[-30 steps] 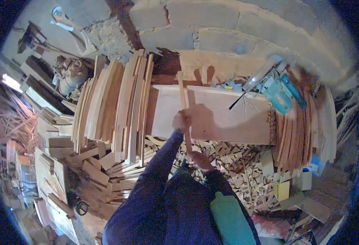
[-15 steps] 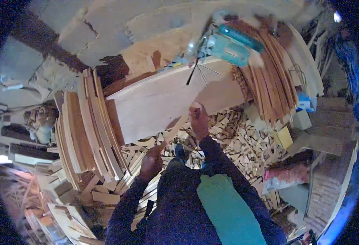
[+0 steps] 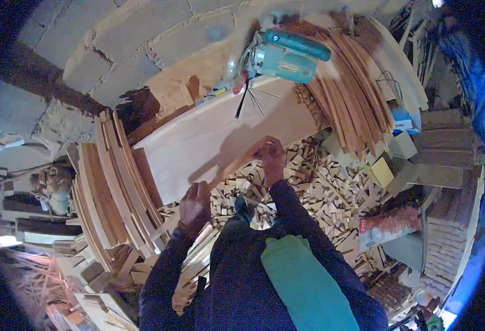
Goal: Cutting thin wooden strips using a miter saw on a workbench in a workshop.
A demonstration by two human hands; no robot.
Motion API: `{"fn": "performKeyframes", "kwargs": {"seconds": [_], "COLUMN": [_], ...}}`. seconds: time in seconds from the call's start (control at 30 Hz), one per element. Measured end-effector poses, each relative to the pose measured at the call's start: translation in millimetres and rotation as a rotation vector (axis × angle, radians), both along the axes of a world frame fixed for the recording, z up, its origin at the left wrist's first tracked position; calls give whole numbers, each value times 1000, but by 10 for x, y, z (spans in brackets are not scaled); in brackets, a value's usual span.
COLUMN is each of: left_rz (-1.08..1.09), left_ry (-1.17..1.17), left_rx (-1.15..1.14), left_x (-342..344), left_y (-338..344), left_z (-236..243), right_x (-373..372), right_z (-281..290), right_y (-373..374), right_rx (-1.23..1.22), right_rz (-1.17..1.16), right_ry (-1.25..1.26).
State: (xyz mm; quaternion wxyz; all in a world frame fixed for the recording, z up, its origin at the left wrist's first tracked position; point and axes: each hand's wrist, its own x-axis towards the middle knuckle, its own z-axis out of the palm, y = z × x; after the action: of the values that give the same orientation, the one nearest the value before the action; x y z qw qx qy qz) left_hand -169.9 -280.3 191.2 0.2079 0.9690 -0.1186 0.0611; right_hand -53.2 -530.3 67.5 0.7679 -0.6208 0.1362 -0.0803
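Note:
A short wooden strip slants between my two hands, above the near edge of a pale plywood board. My left hand is closed on its lower end. The strip's upper end is in my right hand, whose fingers are curled round it. Beyond the board's far edge stands a teal power saw, its blade mostly hidden. A few thin dark and pale sticks fan out on the board below the saw.
Stacked long wooden strips lie left and right of the board. Many wood offcuts cover the ground in front. A red and white bag lies at right. Behind is a block wall.
Both hands have raised the strip's lower end up toward the board, so it lies flatter. My left hand has moved left and up. The whole view has shifted slightly.

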Motion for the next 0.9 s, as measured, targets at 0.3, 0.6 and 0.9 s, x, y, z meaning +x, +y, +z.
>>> {"fn": "performKeyframes", "kwargs": {"seconds": [0.3, 0.6, 0.9], "left_rz": [-103, -272, -173], "left_ry": [-70, -187, -179], "left_rx": [144, 261, 290], "left_x": [669, 1477, 1864], "left_y": [137, 186, 626], "left_z": [-308, -1052, -1295], "right_x": [228, 911, 1342], "right_z": [-161, -517, -734], "right_y": [-108, -309, 317], "right_rx": [331, 38, 199], "right_rz": [-63, -293, -284], "right_ry": [-67, -86, -202]}}
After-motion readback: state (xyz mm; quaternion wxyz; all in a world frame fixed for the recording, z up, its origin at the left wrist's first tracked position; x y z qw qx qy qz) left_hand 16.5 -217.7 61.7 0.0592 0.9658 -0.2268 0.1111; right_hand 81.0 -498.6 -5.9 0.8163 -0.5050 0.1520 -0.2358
